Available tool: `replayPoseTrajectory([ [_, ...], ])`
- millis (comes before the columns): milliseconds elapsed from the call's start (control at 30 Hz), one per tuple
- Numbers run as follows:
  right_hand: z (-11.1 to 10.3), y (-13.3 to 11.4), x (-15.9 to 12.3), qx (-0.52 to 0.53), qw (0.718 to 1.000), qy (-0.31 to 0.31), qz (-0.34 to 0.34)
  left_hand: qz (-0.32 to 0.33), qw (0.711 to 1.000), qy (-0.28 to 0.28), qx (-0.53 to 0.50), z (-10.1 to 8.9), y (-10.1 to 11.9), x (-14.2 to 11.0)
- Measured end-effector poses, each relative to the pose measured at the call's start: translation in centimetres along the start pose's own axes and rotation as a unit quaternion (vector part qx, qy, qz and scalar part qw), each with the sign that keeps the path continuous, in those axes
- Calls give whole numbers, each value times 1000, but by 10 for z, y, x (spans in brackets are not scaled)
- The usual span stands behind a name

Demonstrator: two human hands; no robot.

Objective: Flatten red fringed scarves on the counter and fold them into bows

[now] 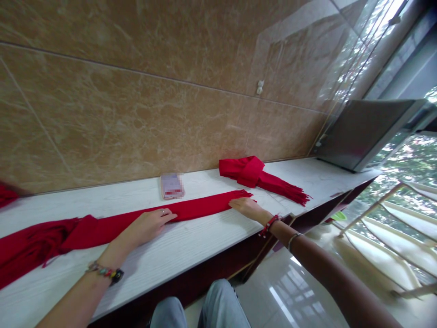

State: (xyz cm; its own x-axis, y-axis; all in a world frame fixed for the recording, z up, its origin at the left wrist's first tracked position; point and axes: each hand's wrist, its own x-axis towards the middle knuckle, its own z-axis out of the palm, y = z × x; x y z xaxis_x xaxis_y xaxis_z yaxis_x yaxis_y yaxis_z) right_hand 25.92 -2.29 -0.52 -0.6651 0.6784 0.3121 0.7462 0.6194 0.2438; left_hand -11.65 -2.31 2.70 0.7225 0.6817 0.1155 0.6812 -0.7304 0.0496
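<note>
A long red scarf (pixel 201 207) lies stretched along the white tabletop, its fringed end to the right. My left hand (pixel 150 225) rests on the middle of it, fingers stretched out and a ring on one of them. At the near edge of the fringed end, my right hand (pixel 251 208) lies with its fingers extended over the cloth. Bunched red fabric with fringe (pixel 51 237) sits at the scarf's left part. Behind my right hand is another red scarf (pixel 251 172), folded into a loop with its fringed tail pointing right.
A phone-like flat object (pixel 172 187), partly blurred, lies near the wall behind the scarf. More red cloth (pixel 7 195) shows at the far left. A grey metal box-shaped appliance (pixel 368 132) stands at the table's right end. A white slatted rack (pixel 392 232) is on the right.
</note>
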Motion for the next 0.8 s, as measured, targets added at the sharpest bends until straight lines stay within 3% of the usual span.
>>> replayPoseTrajectory([
  [133,5,9,0,-25,999,-33,5,-8,999,-10,-39,-2,-1,-6],
  [300,-11,9,0,65,995,-71,37,-8,995,-18,-103,-3,-5,-12],
  [400,-27,-13,19,110,990,-41,72,-28,994,29,-100,5,-2,-4],
  [500,-30,-54,57,142,985,3,96,-99,992,63,-48,19,2,5],
  [600,-17,-94,92,152,986,-6,70,-157,988,-5,8,30,1,2],
  [667,-6,-106,102,149,987,-32,48,-166,984,-52,29,30,-2,-4],
  [800,8,-84,80,107,987,-83,84,-166,980,-102,26,20,-7,-13],
])
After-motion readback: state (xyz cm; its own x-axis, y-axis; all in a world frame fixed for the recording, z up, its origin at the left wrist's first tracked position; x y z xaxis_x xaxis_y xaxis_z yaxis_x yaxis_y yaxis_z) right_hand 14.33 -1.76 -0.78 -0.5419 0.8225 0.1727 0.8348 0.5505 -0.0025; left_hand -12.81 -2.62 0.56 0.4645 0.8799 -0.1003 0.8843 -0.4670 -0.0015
